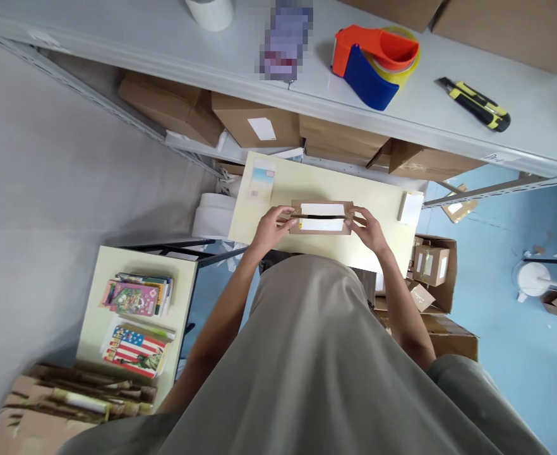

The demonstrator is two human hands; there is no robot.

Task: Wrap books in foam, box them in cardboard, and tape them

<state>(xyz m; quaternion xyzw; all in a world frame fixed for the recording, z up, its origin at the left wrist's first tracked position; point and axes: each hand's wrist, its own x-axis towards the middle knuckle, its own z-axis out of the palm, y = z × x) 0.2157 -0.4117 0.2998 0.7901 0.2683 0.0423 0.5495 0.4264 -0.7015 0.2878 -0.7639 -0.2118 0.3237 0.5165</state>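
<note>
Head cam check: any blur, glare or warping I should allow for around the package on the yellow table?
Head view: the cardboard package between left hand and right hand is fairly sharp; the lower-left corner smears at the cardboard stack; wide-angle warping bends the shelf edge; one shelf item is pixelated; even light, no glare.

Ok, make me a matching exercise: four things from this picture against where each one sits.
Things:
1. tape dispenser
2. utility knife
3. cardboard mailer
4. stack of booklets

Places:
A. on the small side table
B. between the left hand and right hand
C. on the shelf top, right end
D. on the shelf top, left of the knife

Pairs: 1-D, 2-C, 3-B, 4-A
</note>
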